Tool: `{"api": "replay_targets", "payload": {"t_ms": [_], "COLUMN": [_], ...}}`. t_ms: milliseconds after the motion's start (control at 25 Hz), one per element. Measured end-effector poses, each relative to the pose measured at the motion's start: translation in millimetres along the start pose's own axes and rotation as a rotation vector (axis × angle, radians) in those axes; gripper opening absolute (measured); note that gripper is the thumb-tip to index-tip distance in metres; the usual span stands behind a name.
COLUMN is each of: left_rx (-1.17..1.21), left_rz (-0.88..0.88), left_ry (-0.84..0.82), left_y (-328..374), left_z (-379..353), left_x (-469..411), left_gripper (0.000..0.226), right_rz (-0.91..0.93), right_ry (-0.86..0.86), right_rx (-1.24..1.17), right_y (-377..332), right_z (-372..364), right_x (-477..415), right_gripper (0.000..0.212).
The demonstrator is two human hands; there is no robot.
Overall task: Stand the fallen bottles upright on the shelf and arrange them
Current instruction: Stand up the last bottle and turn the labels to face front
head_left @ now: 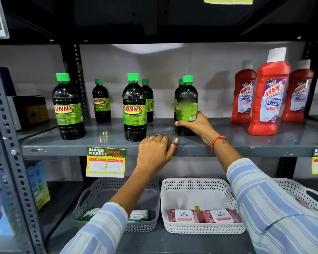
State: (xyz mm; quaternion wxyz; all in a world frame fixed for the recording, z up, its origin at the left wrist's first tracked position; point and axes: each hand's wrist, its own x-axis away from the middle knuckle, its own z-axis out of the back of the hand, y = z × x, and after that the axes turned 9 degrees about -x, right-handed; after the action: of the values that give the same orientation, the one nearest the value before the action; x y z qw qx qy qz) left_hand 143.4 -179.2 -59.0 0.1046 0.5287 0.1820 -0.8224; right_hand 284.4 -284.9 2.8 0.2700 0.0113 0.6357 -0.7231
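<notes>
Gripped bottle [186, 105] upright, cap up

Blue-striped sleeves [275, 204], orange wristband [217, 142]

Your right hand [195, 126]: arm extended forward, sleeve pushed back, orange band at the wrist; fingers and thumb wrapped closed around what it grips, knuckles toward you. Your left hand [155, 153]: lower and nearer you than the right, palm down, fingers curled loosely over an edge, ring on one finger, holding nothing.
</notes>
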Motion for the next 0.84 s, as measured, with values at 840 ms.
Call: {"api": "replay_targets", "payload": {"t_ms": [840], "left_rx": [0.012], "left_rz": [0.009], "left_ry": [0.018], "left_y": [-0.3], "left_z": [-3.5], "left_x": [-0.2], "left_gripper": [0.050], "right_rz": [0.080], "right_ry": [-0.103], "right_rx": [0.034], "right_y": [-12.4], "right_z": [-2.8], "right_x": [11.7], "right_gripper": [0.019]}}
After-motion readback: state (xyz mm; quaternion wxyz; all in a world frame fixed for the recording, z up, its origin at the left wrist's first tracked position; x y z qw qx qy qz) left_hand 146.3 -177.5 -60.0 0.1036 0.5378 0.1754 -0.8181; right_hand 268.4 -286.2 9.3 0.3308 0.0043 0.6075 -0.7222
